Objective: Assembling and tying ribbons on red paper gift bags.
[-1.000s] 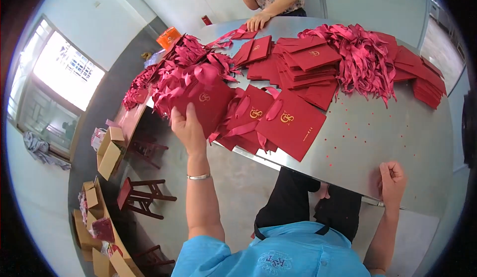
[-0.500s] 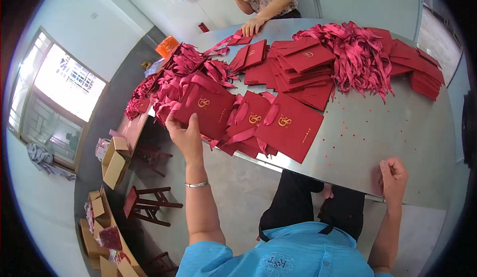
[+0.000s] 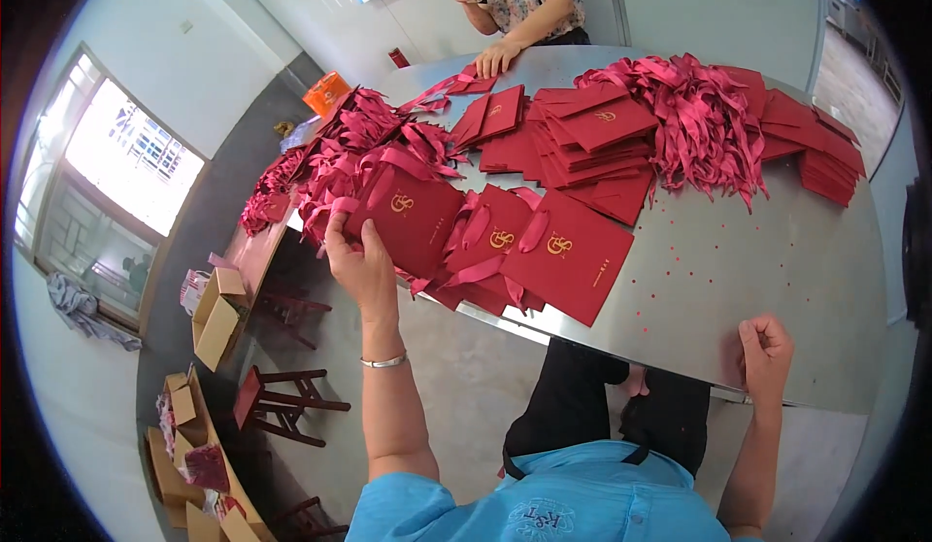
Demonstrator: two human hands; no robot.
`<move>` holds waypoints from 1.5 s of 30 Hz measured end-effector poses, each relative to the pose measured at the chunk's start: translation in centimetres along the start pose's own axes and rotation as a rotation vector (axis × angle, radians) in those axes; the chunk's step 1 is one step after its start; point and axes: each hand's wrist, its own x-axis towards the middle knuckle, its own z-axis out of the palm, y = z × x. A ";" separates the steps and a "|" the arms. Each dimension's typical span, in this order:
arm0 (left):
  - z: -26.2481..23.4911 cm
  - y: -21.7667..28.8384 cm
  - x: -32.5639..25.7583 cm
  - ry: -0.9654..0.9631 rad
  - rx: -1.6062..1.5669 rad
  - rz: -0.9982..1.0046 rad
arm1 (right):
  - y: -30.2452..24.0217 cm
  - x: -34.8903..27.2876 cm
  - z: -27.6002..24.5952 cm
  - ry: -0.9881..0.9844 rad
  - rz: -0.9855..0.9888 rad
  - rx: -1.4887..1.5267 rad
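My left hand [image 3: 363, 268] grips a red paper gift bag [image 3: 413, 214] by its lower left corner, thumb on the front face. The bag has a gold emblem and a pink ribbon handle, and lies over other bags on the pile. Beside it, two more red bags, a middle one [image 3: 493, 234] and a right one [image 3: 573, 254], lie overlapping by the table's near edge with their ribbons looped across them. My right hand [image 3: 767, 353] rests at the near right edge of the metal table [image 3: 718, 319], fingers curled in a loose fist, with nothing visible in it.
Flat red bags [image 3: 592, 134] are stacked mid-table, next to a heap of pink ribbons [image 3: 704, 124]. More ribboned bags [image 3: 359, 134] pile up at left. Across the table, a person's hand [image 3: 497, 57] rests on red pieces. Stools [image 3: 282, 401] and cardboard boxes [image 3: 221, 319] stand at left.
The view has shifted slightly. My left hand keeps its hold on the bag, and my right hand has not visibly moved on the table.
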 end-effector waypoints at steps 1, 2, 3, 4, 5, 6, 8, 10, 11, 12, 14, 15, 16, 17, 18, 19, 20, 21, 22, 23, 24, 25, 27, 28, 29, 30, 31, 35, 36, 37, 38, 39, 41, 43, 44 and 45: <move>-0.3 -0.1 0.4 0.002 0.001 -0.001 | 0.0 0.0 0.0 0.006 0.000 -0.003; -0.8 -0.3 1.0 0.019 0.190 0.186 | 0.2 0.0 0.0 0.005 -0.001 -0.005; -1.0 -0.5 1.3 0.035 0.378 0.374 | 0.3 0.0 -0.1 0.007 -0.023 -0.021; -1.0 -0.4 1.3 0.032 0.375 0.374 | 0.4 0.0 -0.1 0.014 -0.044 -0.038; -0.8 -0.2 1.3 -0.011 0.485 0.365 | 0.4 -0.1 -0.2 0.019 -0.041 -0.042; -0.6 -0.1 1.2 -0.056 0.592 0.356 | 0.3 -0.1 -0.3 0.030 -0.017 -0.028; -1.0 -0.1 0.9 -0.065 0.598 0.368 | 0.1 0.0 -0.2 0.062 0.014 -0.026; -1.1 -0.3 0.3 -0.098 0.569 0.349 | 0.0 0.2 0.0 0.087 -0.125 -0.231; -1.1 -0.8 0.1 -0.089 0.508 0.351 | -1.2 0.4 0.3 0.072 -0.105 -0.216; -1.5 -0.7 -0.3 -0.088 0.562 0.354 | -1.9 0.5 1.0 0.049 -0.082 -0.190; -1.2 -0.4 -1.1 -0.044 0.520 0.325 | -2.4 0.7 1.1 0.059 -0.076 -0.170; -0.9 -0.2 -1.5 -0.054 0.496 0.299 | -2.3 0.6 1.1 0.037 -0.087 -0.124; -0.8 -0.2 -1.8 -0.057 0.478 0.270 | -2.4 0.5 1.0 0.058 -0.086 -0.134; -0.5 -0.4 -2.1 -0.027 0.532 0.242 | -2.4 0.5 0.9 0.050 -0.077 -0.123; -0.1 -0.3 -2.1 -0.029 0.515 0.247 | -2.5 0.5 0.7 0.040 -0.070 -0.111; -0.1 -0.2 -2.0 -0.034 0.509 0.200 | -2.4 0.4 0.6 0.048 -0.077 -0.111; 0.0 -0.2 -1.9 -0.037 0.504 0.154 | -2.4 0.2 0.5 0.044 -0.070 -0.110; -0.1 -0.4 -1.4 -0.076 0.399 0.096 | -2.4 0.1 0.5 0.038 -0.063 -0.108; 0.0 0.0 -1.4 -0.070 0.396 0.098 | -2.5 0.1 0.5 0.039 -0.069 -0.106; 0.0 0.6 -1.5 -0.079 0.419 0.078 | -2.8 0.0 0.5 0.039 -0.078 -0.119; 0.0 0.9 -1.4 -0.088 0.443 0.058 | -2.9 -0.1 0.6 0.038 -0.087 -0.132; -0.1 0.8 -1.3 -0.081 0.442 0.061 | -2.9 0.0 0.6 0.039 -0.093 -0.127; -0.2 0.3 -1.3 -0.063 0.489 0.156 | -2.6 0.0 0.6 0.034 -0.120 -0.157; -0.3 0.4 -1.2 -0.055 0.481 0.156 | -2.8 -0.1 0.6 0.039 -0.131 -0.158; -0.3 0.6 -1.2 -0.069 0.435 0.120 | -3.1 -0.2 0.6 0.030 -0.117 -0.157; -0.3 0.7 -1.2 -0.085 0.389 0.084 | -3.3 -0.3 0.6 0.021 -0.102 -0.156; -0.1 1.0 -1.3 -0.085 0.386 0.087 | -3.2 -0.2 0.5 0.025 -0.103 -0.155; 0.3 1.3 -2.2 -0.081 0.390 0.077 | -3.1 0.0 0.4 0.039 -0.122 -0.180; 0.3 1.3 -2.5 -0.057 0.437 0.094 | -3.1 0.1 0.4 0.035 -0.120 -0.159; 0.3 1.6 -2.9 -0.071 0.426 0.094 | -3.2 0.1 0.5 0.046 -0.112 -0.170; 0.3 2.0 -3.4 -0.013 0.467 0.210 | -3.2 0.2 0.6 0.036 -0.113 -0.174; 0.3 2.7 -3.9 0.047 0.505 0.325 | -3.3 0.2 0.7 0.026 -0.116 -0.180; 1.0 5.4 -5.3 0.069 0.314 0.374 | -3.4 0.3 0.9 0.028 -0.116 -0.188; 2.9 8.7 -7.5 -0.111 0.083 0.356 | -3.6 0.3 0.7 0.027 -0.122 -0.194; 3.9 10.1 -8.6 -0.285 -0.144 0.341 | -3.6 0.2 0.7 0.028 -0.119 -0.209; 5.3 10.9 -10.0 -0.420 -0.173 0.411 | -3.6 0.2 0.7 0.030 -0.117 -0.223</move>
